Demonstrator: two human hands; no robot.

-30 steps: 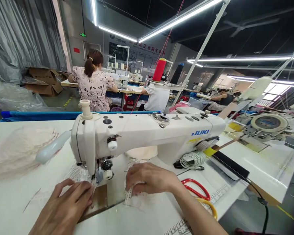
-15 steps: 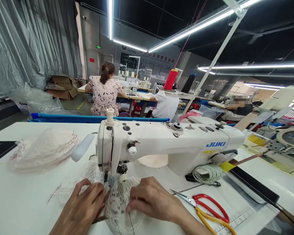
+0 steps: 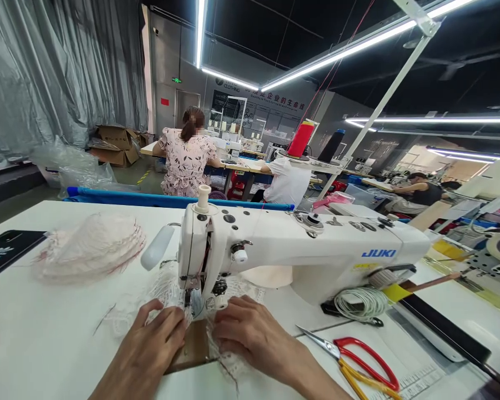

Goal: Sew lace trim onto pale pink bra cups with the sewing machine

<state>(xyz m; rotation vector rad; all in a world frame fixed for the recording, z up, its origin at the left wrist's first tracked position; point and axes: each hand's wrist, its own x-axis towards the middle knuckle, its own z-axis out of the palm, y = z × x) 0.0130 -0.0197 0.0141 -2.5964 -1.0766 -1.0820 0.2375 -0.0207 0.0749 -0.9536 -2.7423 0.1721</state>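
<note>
Left hand (image 3: 160, 333) and right hand (image 3: 250, 333), apart, touch white lace (image 3: 163, 286), grips unclear; I judge it light, limp, snag-prone: hold its edges.

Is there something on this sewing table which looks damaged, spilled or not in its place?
Nothing stands out as spilled or damaged. Only slightly untidy: loose reddish threads stick out from the edge of the white fabric stack, left of the sewing machine.

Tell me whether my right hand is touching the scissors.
Apart. The head view shows a strip of bare white tabletop between the right hand and the tip of the scissors.
</note>
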